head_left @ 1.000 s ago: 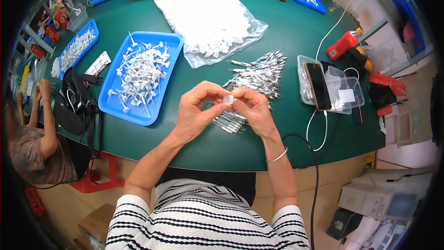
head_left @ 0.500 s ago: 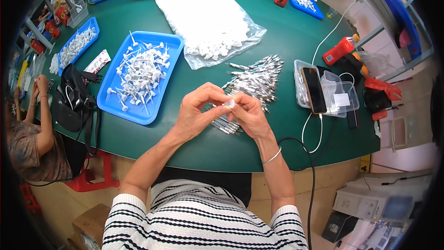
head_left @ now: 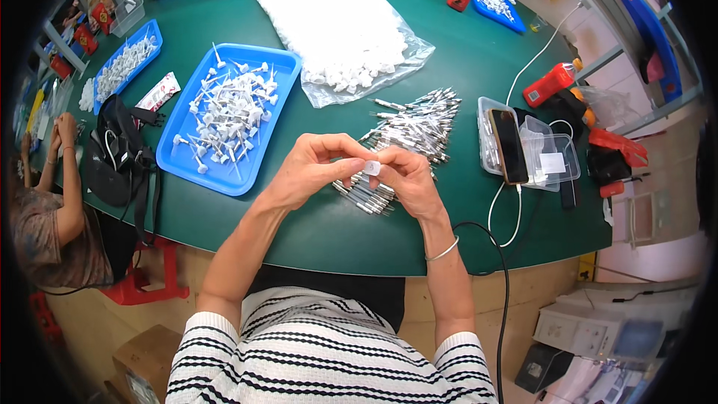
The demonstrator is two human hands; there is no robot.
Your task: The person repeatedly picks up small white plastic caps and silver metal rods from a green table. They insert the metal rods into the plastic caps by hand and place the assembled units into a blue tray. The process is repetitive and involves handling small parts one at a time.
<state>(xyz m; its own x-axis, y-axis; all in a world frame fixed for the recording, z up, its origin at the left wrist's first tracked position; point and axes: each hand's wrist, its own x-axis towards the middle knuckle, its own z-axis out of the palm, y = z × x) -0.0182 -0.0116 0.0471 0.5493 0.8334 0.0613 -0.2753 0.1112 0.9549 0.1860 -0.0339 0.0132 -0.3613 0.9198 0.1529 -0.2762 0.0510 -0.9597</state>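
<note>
My left hand (head_left: 314, 170) and my right hand (head_left: 413, 182) meet over the green table, thumbs and fingertips pinched on one small white plastic cap (head_left: 372, 167). The fingers cover part of the cap, and anything inside it is hidden. Just beyond my right hand spreads a pile of thin metal rods (head_left: 419, 131), some of them lying under my hands. To the left, a blue tray (head_left: 281, 105) holds many white caps with thin metal stems (head_left: 232, 108). A clear plastic bag (head_left: 419, 51) full of loose white caps (head_left: 351, 71) lies at the far middle.
A phone (head_left: 507, 146) rests on clear plastic boxes (head_left: 557, 161) at right, with a white cable beside it. Red bottles (head_left: 550, 84) stand or lie farther off. A black bag (head_left: 112, 146) sits on the left edge, near another person's hands (head_left: 63, 131). A black cable (head_left: 507, 292) hangs beside my right arm.
The white cap has turned between my fingers and shows more of its face. My left hand has shifted slightly left; both hands keep their pinch.
</note>
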